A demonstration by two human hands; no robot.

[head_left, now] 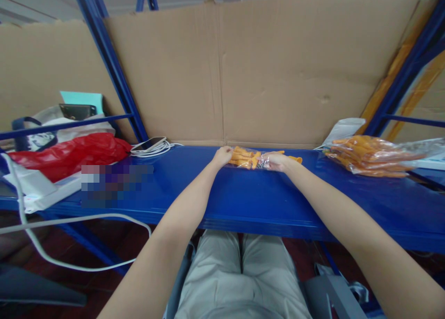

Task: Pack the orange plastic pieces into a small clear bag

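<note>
A clear plastic bag with orange fabric pieces [243,157] lies near the back of the blue tabletop; the exact kind of the pieces is too small to make out. My left hand [222,156] is closed on the bag's left end. At the other end, my right hand [275,162] has its fingers curled on the bag and orange fabric, partly hidden behind shiny plastic. Orange ends [296,160] stick out past the right wrist. Whether the right fingertips are inside or outside the bag, I cannot tell.
More orange pieces in clear bags [368,156] are piled at the right. Left stand a phone [149,144] on a coiled white cable, a red plastic bag [76,154] and a white box [38,189]. A cardboard wall [278,73] closes the back, between blue posts [114,68].
</note>
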